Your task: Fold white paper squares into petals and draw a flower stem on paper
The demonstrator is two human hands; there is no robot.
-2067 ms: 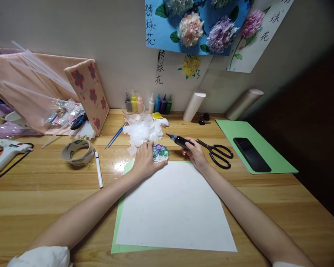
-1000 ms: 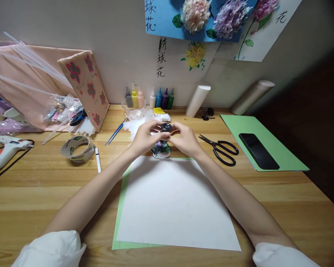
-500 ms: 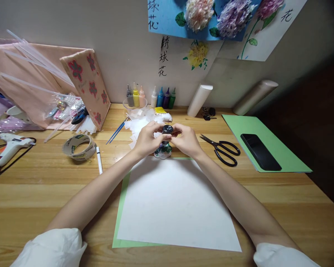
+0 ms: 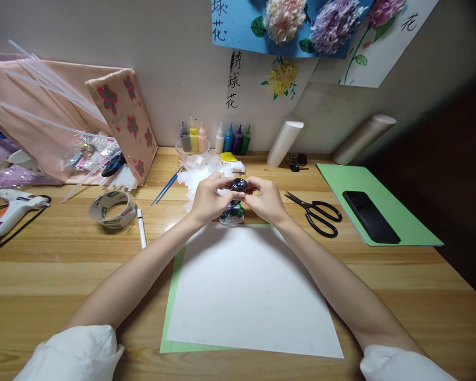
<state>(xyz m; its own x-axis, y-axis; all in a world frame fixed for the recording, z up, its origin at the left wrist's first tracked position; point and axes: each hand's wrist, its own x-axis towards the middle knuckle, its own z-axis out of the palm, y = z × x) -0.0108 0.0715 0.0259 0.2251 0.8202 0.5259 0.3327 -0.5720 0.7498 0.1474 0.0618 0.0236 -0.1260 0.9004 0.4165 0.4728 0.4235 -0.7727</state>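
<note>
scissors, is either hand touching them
No, the scissors lie on the table apart from the right hand, which together with the left hand holds the black bottle.

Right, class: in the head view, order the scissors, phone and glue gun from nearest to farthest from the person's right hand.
1. Scissors, just right of the right hand.
2. Phone, farther right on the green sheet.
3. Glue gun, far left of the table.

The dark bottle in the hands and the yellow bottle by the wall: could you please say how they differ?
The dark bottle is gripped by left hand and right hand, base up over the palette; the yellow bottle stands upright, untouched. The dark bottle is black, the yellow bottle bright. Both are squeeze bottles.
</note>
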